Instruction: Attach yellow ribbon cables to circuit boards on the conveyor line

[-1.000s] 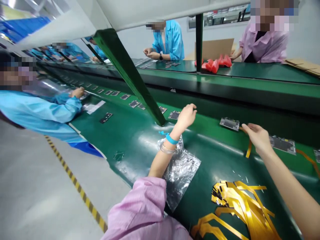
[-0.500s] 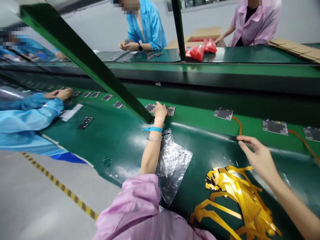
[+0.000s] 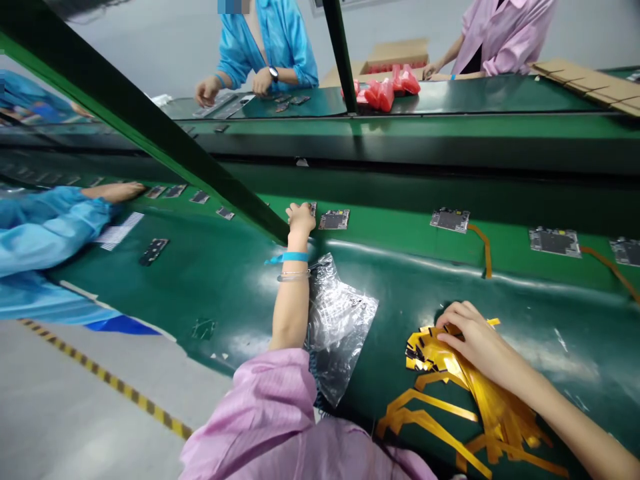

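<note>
My left hand (image 3: 301,220) reaches to the green belt, fingers curled over a circuit board (image 3: 313,209) that is mostly hidden beneath them. Just to its right lies another circuit board (image 3: 334,219). My right hand (image 3: 465,333) is over a pile of orange-yellow flex cables (image 3: 493,393), thumb and fingers pinching at their dark connector ends. Farther right on the belt, a circuit board (image 3: 450,219) has one flex cable (image 3: 487,250) trailing from it, and another circuit board (image 3: 555,241) has one too.
A clear plastic bag (image 3: 340,333) lies by my left forearm. A slanted green post (image 3: 200,160) crosses left of that hand. At left, a co-worker's blue sleeve (image 3: 50,220) reaches to the belt near a dark part (image 3: 154,251). Red bags (image 3: 383,93) lie across the line.
My right hand has left the trailing cable at the belt and come down to the cable pile. My left hand has moved left along the boards. The view has shifted slightly.
</note>
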A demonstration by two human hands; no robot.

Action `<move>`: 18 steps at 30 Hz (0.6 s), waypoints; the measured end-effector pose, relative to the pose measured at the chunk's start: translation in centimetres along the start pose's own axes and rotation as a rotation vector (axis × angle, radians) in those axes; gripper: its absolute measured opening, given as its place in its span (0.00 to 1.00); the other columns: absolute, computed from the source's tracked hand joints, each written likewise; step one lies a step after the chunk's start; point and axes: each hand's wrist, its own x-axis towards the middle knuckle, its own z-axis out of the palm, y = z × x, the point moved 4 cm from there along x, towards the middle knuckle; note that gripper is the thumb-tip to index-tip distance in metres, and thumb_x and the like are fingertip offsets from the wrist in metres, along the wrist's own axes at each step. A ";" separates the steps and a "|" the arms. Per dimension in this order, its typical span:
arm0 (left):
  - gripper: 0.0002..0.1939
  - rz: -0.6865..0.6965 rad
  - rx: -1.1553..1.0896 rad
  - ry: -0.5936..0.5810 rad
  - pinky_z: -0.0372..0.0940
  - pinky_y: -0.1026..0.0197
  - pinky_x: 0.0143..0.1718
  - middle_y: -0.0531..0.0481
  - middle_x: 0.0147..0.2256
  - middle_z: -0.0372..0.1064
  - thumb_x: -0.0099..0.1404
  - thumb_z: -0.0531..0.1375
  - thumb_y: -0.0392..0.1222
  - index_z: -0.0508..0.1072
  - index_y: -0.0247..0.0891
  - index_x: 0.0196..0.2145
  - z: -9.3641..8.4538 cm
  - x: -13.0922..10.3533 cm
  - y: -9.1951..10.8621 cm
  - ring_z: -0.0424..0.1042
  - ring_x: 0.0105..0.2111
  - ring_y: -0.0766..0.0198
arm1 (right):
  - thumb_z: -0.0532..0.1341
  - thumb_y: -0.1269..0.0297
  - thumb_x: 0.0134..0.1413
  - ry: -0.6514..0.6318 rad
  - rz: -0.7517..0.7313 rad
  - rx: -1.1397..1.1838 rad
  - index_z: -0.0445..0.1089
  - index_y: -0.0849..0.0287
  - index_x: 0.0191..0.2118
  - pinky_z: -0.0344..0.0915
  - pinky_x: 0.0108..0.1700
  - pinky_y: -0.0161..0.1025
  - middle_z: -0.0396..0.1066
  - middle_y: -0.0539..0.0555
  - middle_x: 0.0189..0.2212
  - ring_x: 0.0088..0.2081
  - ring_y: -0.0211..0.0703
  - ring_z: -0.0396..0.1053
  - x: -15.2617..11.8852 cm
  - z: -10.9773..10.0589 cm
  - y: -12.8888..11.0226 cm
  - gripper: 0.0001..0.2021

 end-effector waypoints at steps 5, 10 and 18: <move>0.34 0.043 -0.039 -0.068 0.51 0.29 0.65 0.42 0.70 0.54 0.70 0.56 0.33 0.55 0.49 0.71 0.4 0.7 -0.7 0.47 0.72 0.43 | 0.63 0.71 0.64 -0.059 -0.023 -0.056 0.71 0.54 0.33 0.67 0.42 0.44 0.76 0.52 0.35 0.41 0.49 0.72 0.3 0.4 -0.2 0.07; 0.34 0.100 -0.073 -0.050 0.52 0.32 0.63 0.40 0.69 0.55 0.66 0.56 0.33 0.58 0.47 0.68 -0.1 0.2 -0.5 0.54 0.68 0.40 | 0.63 0.72 0.63 -0.039 -0.042 -0.114 0.71 0.55 0.40 0.63 0.45 0.48 0.78 0.53 0.39 0.41 0.50 0.74 0.2 0.5 -0.3 0.04; 0.14 0.145 -0.119 0.151 0.56 0.43 0.61 0.38 0.55 0.69 0.67 0.61 0.39 0.67 0.40 0.50 -3.9 -1.2 0.9 0.63 0.59 0.44 | 0.58 0.67 0.71 -0.043 -0.122 -0.095 0.72 0.55 0.46 0.64 0.49 0.49 0.76 0.55 0.44 0.45 0.51 0.73 -1.9 1.5 -4.1 0.05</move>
